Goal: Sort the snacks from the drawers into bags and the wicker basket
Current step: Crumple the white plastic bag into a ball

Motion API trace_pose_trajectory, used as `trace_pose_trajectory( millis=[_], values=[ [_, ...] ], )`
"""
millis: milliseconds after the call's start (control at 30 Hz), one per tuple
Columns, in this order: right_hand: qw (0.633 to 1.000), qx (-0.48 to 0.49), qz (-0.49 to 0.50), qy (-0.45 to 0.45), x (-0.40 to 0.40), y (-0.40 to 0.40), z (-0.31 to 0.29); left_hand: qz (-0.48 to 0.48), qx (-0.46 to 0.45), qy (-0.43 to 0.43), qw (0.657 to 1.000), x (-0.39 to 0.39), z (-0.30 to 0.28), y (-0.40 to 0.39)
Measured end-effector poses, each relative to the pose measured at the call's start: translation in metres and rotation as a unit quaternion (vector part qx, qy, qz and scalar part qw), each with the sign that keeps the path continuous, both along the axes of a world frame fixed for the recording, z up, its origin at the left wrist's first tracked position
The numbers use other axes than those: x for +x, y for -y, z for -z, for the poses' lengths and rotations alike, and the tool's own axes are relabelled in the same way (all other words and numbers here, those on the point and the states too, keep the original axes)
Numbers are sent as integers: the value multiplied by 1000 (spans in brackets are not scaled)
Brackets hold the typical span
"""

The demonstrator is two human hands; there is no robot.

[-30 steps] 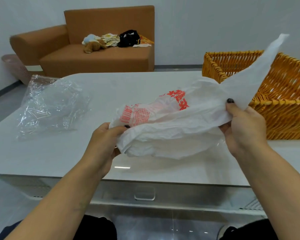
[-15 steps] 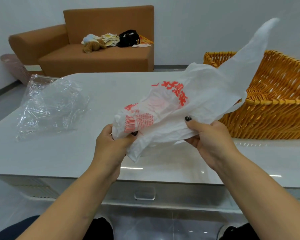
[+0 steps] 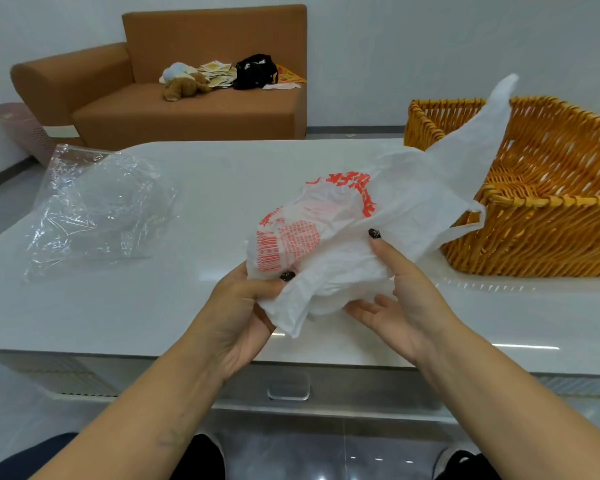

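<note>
A white plastic bag with red print hangs above the white table, held by both hands. My left hand pinches its lower left corner by the barcode. My right hand grips the bag's underside, thumb on top and fingers spread beneath. One bag handle sticks up in front of the wicker basket, which stands at the table's right. A crumpled clear plastic bag lies on the table's left. No snacks are in view.
A closed drawer with a clear handle sits under the table's front edge. Behind the table stands a brown sofa with a plush toy and papers on it. A pink bin stands by the sofa's left arm.
My right hand has slid left along the white bag toward my left hand, bunching the bag between them. The bag's free handle stays raised over the basket.
</note>
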State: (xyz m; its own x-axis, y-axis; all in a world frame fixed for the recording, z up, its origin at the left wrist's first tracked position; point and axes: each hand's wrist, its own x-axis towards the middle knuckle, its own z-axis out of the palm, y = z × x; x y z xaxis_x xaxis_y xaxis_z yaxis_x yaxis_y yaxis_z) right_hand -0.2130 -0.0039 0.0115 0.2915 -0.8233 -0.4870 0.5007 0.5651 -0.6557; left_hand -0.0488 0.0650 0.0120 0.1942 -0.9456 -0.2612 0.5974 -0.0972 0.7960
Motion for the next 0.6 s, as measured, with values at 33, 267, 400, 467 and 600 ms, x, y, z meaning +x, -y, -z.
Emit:
trace_pose_trajectory(
  millis=[33,267,400,467,600],
  values=[
    [999,5,18,37,-1,0,1,6,-8,-2,1000,1,-1,0],
    [992,-83,-47,-80,-17,19,3,135,17,126,983,32,-15,-2],
    [948,-191,-154,-201,-28,16,-8,180,53,119,975,40,-18,2],
    [931,-214,-191,-228,-28,9,-12,205,75,163,962,30,-13,2],
    [955,-171,-183,-160,-30,2,-11,191,77,184,961,14,-1,3]
  ],
)
